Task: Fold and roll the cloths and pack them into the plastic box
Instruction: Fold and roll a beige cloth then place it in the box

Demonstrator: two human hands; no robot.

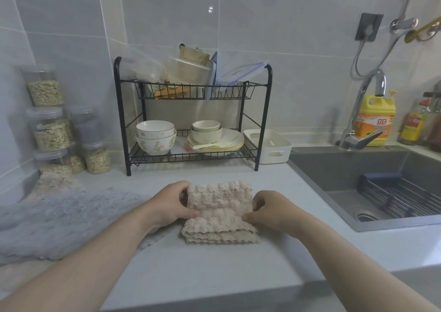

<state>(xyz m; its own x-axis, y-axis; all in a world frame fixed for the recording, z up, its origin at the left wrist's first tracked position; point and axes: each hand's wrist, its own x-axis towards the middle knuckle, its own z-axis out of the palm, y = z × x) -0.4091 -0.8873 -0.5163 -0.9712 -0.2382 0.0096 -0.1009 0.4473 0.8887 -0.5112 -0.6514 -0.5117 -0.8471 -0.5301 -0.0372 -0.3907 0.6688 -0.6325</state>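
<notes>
Cloth [219, 206], beige, is laid in folded layers on the counter [214, 271], its far part lifted and rolled. It is pinched at both sides by the left hand [170, 204] and the right hand [270, 211]. A white plastic box [270, 145] is set beside the dish rack [191, 157]; a grey cloth [59, 223] is spread at left.

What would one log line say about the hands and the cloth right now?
step: folding/rolling; left hand: grips beige cloth; right hand: pinches its edge; grey cloth: lies left; white box: behind
</notes>
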